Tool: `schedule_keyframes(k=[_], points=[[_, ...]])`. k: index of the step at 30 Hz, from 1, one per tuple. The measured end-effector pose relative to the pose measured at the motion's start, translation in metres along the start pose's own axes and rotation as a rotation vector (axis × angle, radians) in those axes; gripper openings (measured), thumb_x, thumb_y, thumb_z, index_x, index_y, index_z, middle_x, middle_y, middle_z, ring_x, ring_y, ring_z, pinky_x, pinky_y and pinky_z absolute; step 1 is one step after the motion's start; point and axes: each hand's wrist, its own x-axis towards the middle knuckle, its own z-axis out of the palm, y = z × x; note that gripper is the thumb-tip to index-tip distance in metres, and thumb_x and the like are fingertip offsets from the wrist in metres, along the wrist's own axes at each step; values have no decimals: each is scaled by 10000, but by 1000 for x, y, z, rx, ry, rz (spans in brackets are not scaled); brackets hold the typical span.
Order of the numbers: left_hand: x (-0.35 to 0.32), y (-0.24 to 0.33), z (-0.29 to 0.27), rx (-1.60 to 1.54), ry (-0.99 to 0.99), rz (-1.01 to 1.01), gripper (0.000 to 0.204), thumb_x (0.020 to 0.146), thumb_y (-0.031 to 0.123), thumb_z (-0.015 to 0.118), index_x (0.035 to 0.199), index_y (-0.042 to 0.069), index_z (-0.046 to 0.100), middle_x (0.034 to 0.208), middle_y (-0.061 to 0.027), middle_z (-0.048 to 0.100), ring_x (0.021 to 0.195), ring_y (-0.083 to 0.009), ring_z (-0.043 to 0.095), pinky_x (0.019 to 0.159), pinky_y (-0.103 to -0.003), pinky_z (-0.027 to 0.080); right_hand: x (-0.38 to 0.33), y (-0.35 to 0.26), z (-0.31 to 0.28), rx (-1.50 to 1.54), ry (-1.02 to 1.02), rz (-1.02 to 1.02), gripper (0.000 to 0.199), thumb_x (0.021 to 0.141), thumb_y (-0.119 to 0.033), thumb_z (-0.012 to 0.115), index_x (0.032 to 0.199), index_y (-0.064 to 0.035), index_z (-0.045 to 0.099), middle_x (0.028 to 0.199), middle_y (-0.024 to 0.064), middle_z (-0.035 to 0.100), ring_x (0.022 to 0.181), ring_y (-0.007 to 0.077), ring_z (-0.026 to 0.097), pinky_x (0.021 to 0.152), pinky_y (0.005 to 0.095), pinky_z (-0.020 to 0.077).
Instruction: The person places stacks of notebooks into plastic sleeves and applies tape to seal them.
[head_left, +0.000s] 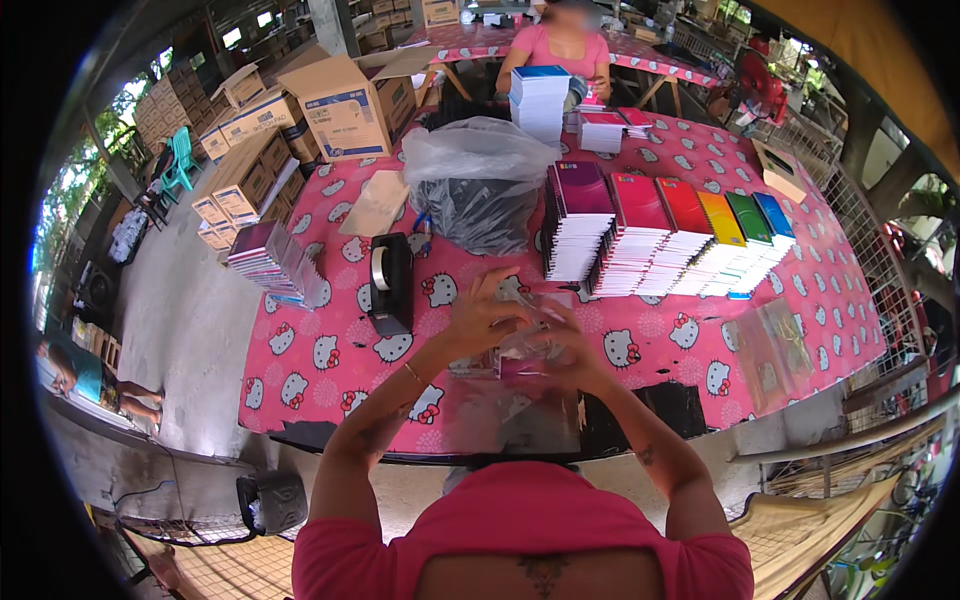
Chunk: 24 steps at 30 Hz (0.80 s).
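Both my hands are close together over the front middle of the table, at crumpled clear plastic. My left hand (487, 318) pinches the plastic, with one finger stretched away. My right hand (566, 350) is curled at the other side of it, slightly blurred, its fingertips partly hidden. Below and between the hands shows a pink-purple piece (522, 367), perhaps a notebook under the plastic. A flat clear plastic bag (512, 415) lies at the table's front edge. Left of my hands stands a black tape dispenser (392, 285) with a roll of tape.
Stacks of spiral notebooks (640, 205) in several colours stand beyond my right hand. A large plastic bag with dark contents (472, 190) sits behind my hands. More notebooks (270, 258) and cartons (345, 112) are at left, clear bags (768, 355) at right. A person (565, 50) sits opposite.
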Motion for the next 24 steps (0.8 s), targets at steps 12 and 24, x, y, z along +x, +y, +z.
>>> schedule_keyframes(k=[12, 24], points=[[-6, -4, 8, 265, -10, 118, 312, 742, 246, 802, 1047, 273, 739, 1490, -150, 415, 1301, -386, 442, 1027, -520, 393, 13, 21, 17, 260, 81, 466, 394, 907, -75, 687, 1292, -47, 610, 1393, 58, 495, 1256, 181, 494, 1012, 314, 433], [-51, -46, 18, -709, -238, -526, 495, 902, 165, 728, 1355, 36, 576, 1143, -62, 656, 1061, -97, 598, 866, -263, 502, 48, 31, 6, 359, -84, 484, 506, 904, -78, 703, 1374, -64, 516, 1283, 80, 577, 1173, 149, 540, 989, 322, 446]])
